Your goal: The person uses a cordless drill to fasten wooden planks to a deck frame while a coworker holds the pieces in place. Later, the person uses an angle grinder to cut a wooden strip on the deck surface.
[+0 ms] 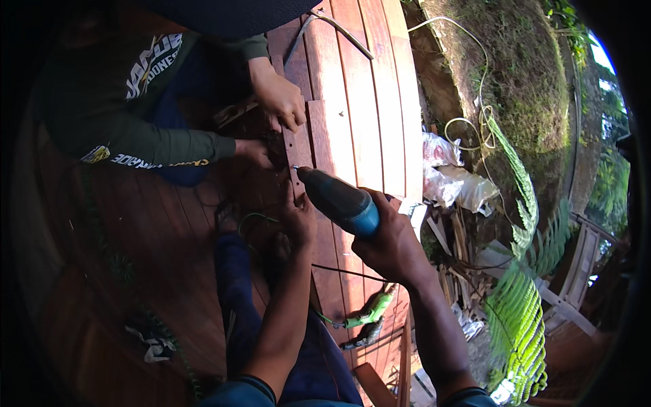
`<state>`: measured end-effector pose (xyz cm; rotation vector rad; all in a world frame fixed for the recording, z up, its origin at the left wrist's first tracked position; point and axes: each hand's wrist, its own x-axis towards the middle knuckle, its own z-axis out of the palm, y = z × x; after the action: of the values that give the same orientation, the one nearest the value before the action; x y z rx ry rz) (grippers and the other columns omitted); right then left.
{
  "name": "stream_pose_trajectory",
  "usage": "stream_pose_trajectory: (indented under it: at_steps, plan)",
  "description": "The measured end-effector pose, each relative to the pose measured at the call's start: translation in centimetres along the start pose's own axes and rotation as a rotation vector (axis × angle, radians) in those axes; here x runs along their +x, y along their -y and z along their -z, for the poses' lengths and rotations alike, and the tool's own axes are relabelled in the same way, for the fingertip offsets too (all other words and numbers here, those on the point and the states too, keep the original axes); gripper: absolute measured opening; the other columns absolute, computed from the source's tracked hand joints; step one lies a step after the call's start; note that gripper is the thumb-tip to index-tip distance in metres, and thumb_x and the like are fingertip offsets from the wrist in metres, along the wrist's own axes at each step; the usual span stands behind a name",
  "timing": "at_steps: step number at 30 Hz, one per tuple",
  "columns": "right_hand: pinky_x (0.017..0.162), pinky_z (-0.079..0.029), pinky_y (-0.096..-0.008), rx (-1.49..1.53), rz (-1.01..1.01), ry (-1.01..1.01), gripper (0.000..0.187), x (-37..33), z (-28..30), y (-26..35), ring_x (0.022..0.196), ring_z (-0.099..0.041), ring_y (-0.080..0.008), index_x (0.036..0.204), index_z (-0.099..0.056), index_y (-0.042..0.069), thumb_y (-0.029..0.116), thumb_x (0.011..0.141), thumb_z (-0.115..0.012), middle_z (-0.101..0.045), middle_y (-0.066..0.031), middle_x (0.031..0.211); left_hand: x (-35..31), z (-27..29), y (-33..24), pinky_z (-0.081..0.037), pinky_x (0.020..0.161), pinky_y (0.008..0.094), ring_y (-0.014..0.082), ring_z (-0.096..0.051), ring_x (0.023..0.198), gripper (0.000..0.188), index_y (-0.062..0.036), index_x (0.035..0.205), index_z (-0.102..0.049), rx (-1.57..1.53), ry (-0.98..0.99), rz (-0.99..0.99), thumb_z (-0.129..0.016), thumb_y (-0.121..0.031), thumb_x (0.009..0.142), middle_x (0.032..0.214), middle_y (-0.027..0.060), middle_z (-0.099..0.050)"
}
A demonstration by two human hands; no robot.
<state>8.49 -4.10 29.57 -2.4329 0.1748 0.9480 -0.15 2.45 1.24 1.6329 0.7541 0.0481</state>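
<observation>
The person's right hand [390, 239] wraps the rear of a blue-black drill [339, 197], its tip at a wooden strip [292, 150]. The left hand [299, 221] touches the strip; whether pinching, one cannot tell. The drill seems rigid, fairly heavy, best held by its rear grip.

The drill [341, 201] is between the strip [292, 153] and bags [468, 187].
</observation>
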Motion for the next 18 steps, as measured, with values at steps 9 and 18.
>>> stream_pose_trajectory:
  at_steps: [9, 18]
  plan:
    - [0.090, -0.057, -0.0516, -0.023, 0.045, -0.026, 0.070, 0.7, -0.1, 0.0, 0.104, -0.068, -0.0503, 0.142, -0.047, 0.004, 0.004, 0.076, -0.069, -0.069, -0.0313, 0.107, 0.9, -0.5, 1.2, -0.058, 0.078, 0.0391, 0.0291, -0.076, 0.087, 0.053, 0.0008, 0.143, -0.058, 0.051, 0.010, 0.005, -0.070, -0.007, 0.092, 0.100, 0.0194, -0.076]
    - [0.090, -0.057, -0.0523, 0.014, 0.036, -0.011, 0.069, 0.6, -0.4, -0.8, 0.107, -0.066, -0.0505, 0.141, -0.049, 0.007, 0.003, 0.075, -0.071, -0.068, -0.0307, 0.112, 0.4, -0.5, 1.2, -0.057, 0.078, 0.0372, 0.0239, -0.075, 0.084, 0.049, 0.0014, 0.140, -0.059, -0.023, 0.013, 0.058, -0.071, -0.009, 0.093, 0.094, 0.0161, -0.075]
